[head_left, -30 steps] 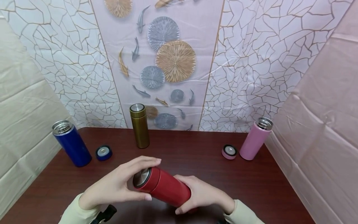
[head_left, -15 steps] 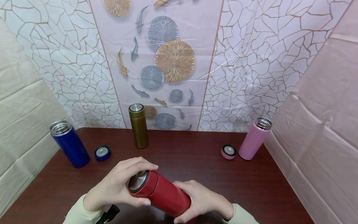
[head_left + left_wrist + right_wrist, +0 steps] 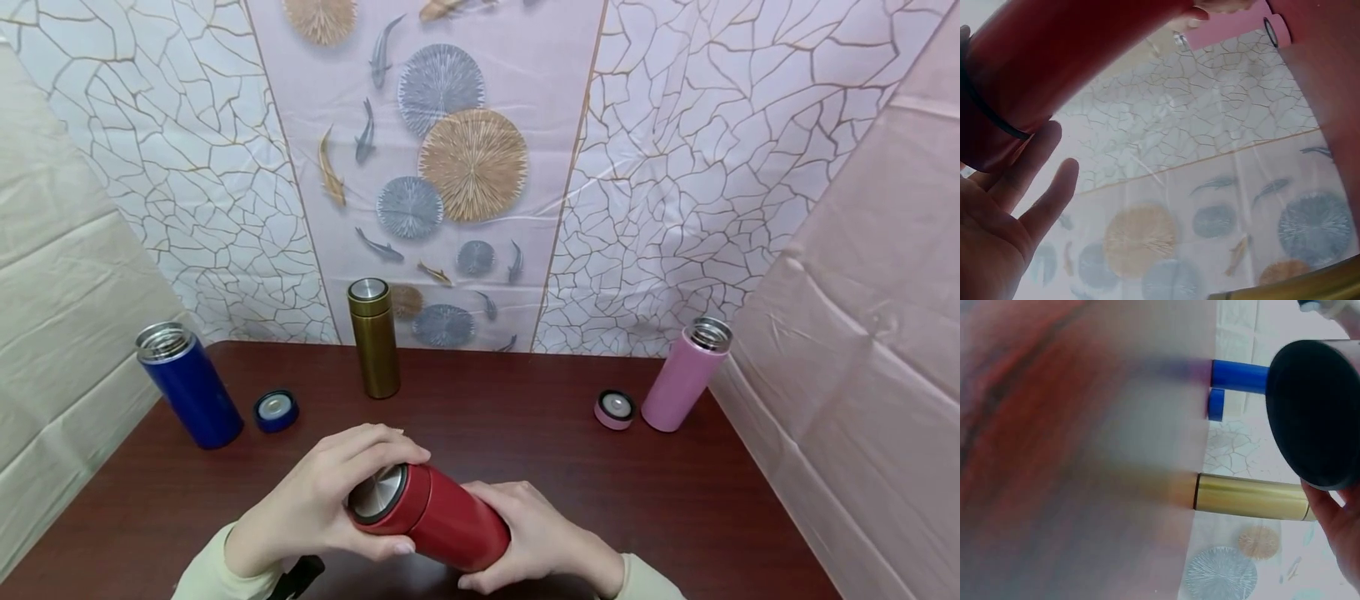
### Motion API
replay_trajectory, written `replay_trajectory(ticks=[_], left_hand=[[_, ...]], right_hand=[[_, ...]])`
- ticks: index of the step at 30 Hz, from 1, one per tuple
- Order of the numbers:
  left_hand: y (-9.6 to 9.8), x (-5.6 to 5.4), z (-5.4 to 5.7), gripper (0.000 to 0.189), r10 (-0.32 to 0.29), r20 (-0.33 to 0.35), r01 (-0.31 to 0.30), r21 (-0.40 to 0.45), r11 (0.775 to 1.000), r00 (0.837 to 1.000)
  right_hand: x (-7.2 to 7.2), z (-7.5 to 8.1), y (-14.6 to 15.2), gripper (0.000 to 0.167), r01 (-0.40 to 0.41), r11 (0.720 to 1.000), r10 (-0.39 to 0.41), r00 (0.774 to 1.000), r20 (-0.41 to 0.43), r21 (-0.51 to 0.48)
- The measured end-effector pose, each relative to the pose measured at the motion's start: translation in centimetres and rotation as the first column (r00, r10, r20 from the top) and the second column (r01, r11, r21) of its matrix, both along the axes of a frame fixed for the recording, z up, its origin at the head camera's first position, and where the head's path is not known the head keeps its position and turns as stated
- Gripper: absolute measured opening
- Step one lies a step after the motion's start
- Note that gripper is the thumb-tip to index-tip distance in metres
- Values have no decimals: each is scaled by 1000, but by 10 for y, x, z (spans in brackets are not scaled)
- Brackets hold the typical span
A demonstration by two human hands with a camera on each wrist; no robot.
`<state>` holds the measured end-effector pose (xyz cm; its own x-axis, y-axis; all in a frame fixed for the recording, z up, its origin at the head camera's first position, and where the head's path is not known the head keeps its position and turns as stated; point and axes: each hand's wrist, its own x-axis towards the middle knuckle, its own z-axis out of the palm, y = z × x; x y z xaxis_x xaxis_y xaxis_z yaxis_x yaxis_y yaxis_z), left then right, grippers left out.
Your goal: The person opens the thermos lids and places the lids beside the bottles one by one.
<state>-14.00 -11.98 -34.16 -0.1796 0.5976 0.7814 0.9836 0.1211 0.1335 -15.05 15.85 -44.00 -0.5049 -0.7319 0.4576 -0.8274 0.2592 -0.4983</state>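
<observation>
1 red flask (image 3: pixel 459 521) tilts above the table (image 3: pixel 495 417), gripped around its lidded end by your left hand (image 3: pixel 322 496) and around its lower end by your right hand (image 3: pixel 536 533). Only your right wrist view shows the black base (image 3: pixel 1313 415); only the head view shows the steel lid top (image 3: pixel 377 496).

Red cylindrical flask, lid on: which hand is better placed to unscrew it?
Probably the left hand: it spans the red, steel-topped lid, while the right hand grips the red cylindrical flask lower down.
</observation>
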Motion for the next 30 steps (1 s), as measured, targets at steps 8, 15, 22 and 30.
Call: replay_trajectory(ticks=[8, 15, 22, 30], left_hand=[[6, 3, 6, 60, 57, -124, -58, -5, 998, 991], [8, -4, -6, 64, 267, -98, -254, 125, 959, 959], [4, -3, -17, 62, 471, 144, -481, 35, 876, 870], [-6, 4, -13, 67, 330, 257, -315, -98, 944, 908]], right_hand=[[-2, -5, -2, 78, 15, 999, -22, 986, -163, -44], [-16, 0, -1, 83, 214, 971, -239, 886, -398, -108], [-20, 1, -1, 77, 268, 958, -286, 873, -394, -102], [-17, 0, 2, 77, 235, 965, -260, 912, -317, -116]])
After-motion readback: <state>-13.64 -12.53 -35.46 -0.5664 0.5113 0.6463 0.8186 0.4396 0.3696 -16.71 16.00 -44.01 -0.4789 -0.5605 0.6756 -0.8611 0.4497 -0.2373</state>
